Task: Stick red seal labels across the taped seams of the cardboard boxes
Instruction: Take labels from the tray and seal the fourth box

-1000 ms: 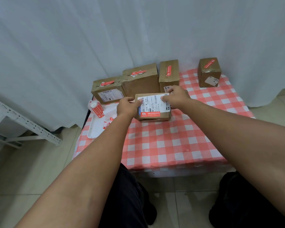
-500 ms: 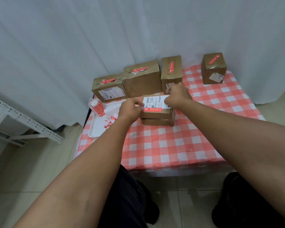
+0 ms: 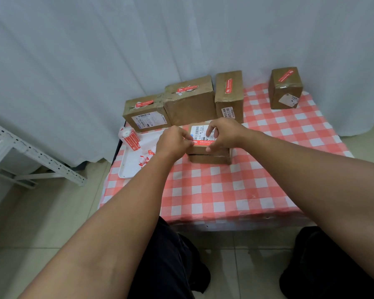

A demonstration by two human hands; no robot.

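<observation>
A flat cardboard box point(image 3: 209, 157) lies on the checked tablecloth point(image 3: 225, 190), mid-table. Its top carries a white shipping label point(image 3: 200, 131) and a red seal label point(image 3: 203, 143) along the front edge. My left hand point(image 3: 174, 141) grips the box's left edge with curled fingers, fingertips at the seal label's left end. My right hand point(image 3: 224, 134) holds the box from the right, fingers curled over the top and thumb on the front face. The right part of the top is hidden beneath it.
Several sealed boxes stand at the back: three in a row point(image 3: 190, 104) and one apart at the right point(image 3: 286, 89). A roll of red labels point(image 3: 130, 138) and backing scraps point(image 3: 145, 159) lie on a white tray point(image 3: 127, 169). A metal rack point(image 3: 30, 152) stands on the left.
The box, tilted up toward me a second ago, now lies flat on the cloth. Both hands stayed on it, and my right hand has shifted onto its top and front.
</observation>
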